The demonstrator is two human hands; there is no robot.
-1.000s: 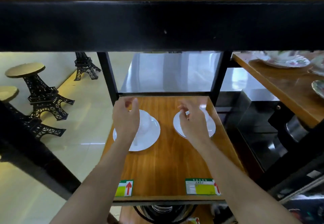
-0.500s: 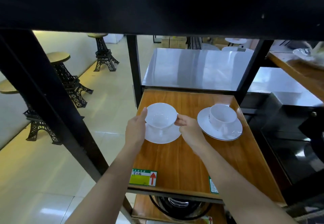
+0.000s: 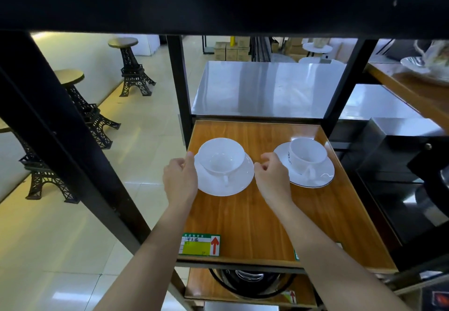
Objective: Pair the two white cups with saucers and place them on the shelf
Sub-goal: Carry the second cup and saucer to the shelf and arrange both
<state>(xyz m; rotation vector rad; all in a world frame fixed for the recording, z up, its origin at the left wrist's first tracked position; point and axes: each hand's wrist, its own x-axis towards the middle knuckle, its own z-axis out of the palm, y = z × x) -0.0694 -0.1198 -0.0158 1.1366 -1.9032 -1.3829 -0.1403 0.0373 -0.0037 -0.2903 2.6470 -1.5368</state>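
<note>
On smooth wooden shelf (image 3: 255, 216), round glossy cups (image 3: 222, 156) top saucers (image 3: 224, 181).

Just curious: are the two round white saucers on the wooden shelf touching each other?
Apart. The head view shows bare wood and the right hand between the left saucer and right saucer.

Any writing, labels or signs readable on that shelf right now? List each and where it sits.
Green and yellow price tag, front edge of the wooden shelf: red up arrow; print and handwriting too blurred to read.
Right cup: dark mark, unreadable.
Lower shelf tag: red arrow only.
Tag by right forearm: mostly hidden.
</note>
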